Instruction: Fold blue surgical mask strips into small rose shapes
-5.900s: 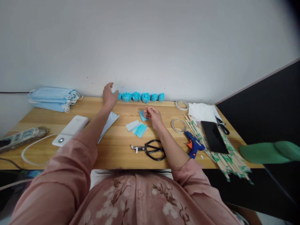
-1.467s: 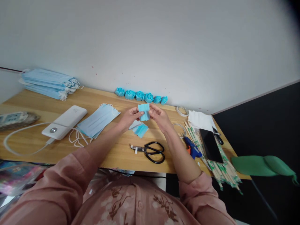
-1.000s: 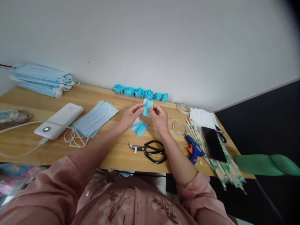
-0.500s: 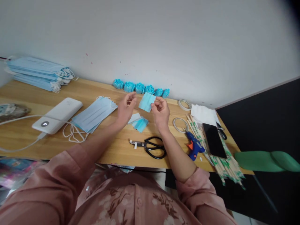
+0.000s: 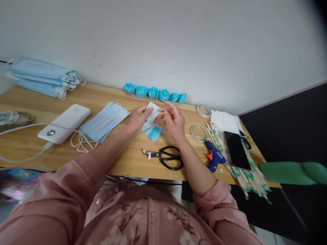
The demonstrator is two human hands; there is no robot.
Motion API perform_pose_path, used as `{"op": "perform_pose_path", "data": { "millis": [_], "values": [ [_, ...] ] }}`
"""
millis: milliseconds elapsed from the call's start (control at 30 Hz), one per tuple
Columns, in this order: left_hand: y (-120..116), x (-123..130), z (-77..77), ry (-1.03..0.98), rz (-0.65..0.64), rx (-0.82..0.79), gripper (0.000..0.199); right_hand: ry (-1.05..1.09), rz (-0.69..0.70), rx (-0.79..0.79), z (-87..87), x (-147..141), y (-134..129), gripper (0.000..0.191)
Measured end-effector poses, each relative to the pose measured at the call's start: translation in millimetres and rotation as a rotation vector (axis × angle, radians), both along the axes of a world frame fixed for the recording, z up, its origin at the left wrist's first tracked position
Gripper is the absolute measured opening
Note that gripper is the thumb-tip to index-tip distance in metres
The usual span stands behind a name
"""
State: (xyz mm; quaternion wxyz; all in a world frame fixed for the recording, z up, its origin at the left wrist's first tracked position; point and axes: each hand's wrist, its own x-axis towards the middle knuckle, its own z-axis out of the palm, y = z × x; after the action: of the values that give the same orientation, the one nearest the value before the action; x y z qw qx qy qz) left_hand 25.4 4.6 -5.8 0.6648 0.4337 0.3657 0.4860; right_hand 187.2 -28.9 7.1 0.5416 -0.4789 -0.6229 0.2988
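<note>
"Tabletop of pale, striped wood point(image 5: 127, 162): what lies on it?"

"Stacked light-blue pleated face masks point(image 5: 41, 76) at the far left, six bright-blue ruffled rosettes point(image 5: 153, 92) in a row by the wall, black-handled metal scissors point(image 5: 157, 154) near the front edge."

"And the small, thin white square point(image 5: 153, 111)?"

"Raised between the hands, beside the loose blue and white pieces point(image 5: 155, 132) as the camera sees it. I'd support it lightly at the edges and keep it flat (it looks easy to crease)."

"How do the hands stand?"

"The left hand point(image 5: 138, 119) is narrow, thumb and fingers pinching the square's left side. The right hand point(image 5: 176, 124) is loosely curled, some fingers apart, tips by the opposite edge; whether they touch or pinch it, I cannot tell."
</note>
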Motion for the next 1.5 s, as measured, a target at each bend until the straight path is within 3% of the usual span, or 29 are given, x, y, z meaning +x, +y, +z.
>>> {"op": "perform_pose_path", "data": {
  "millis": [100, 300, 433, 567, 733, 867, 1000, 1167, 1367, 1500],
  "values": [
    [-0.1, -1.7, 7.7, -0.008, 0.001, -0.009, 0.035, -0.034, -0.126, 0.074, 7.1, 11.8, 3.5, 0.045],
    [-8.3, -2.4, 17.4, 0.225, -0.056, 0.150, 0.032, -0.082, 0.075, -0.044, 2.2, 14.8, 7.0, 0.058],
    [-9.6, -4.3, 19.6, 0.440, -0.007, 0.306, 0.028, -0.152, 0.040, -0.087, -3.4, 9.8, 7.6, 0.055],
    [-3.6, -6.3, 14.9, 0.531, 0.025, 0.380, 0.026, -0.172, 0.033, -0.080, -7.7, 10.2, 10.8, 0.053],
    [5.2, -7.1, 2.6, 0.456, 0.040, 0.352, 0.022, -0.178, 0.037, -0.064, -12.3, 10.9, 13.4, 0.053],
    [6.8, -6.5, 1.6, 0.350, 0.037, 0.251, 0.018, -0.166, 0.020, -0.058, -11.7, 9.7, 12.4, 0.052],
    [5.5, -4.7, 8.2, 0.080, 0.009, 0.088, 0.021, -0.142, -0.016, -0.025, -8.1, 8.7, 10.3, 0.055],
    [1.6, -2.5, 14.1, -0.236, -0.154, -0.118, 0.032, -0.087, -0.068, 0.029, -4.7, 7.4, 8.0, 0.057],
    [-2.3, -3.1, 23.9, -0.237, -0.105, -0.169, 0.029, -0.056, -0.044, 0.062, 10.1, 15.9, 1.2, 0.046],
    [-2.4, -5.8, 29.4, -0.213, -0.116, -0.168, 0.021, -0.240, 0.026, 0.190, 20.7, 27.8, 0.8, 0.030]
  ]
}}
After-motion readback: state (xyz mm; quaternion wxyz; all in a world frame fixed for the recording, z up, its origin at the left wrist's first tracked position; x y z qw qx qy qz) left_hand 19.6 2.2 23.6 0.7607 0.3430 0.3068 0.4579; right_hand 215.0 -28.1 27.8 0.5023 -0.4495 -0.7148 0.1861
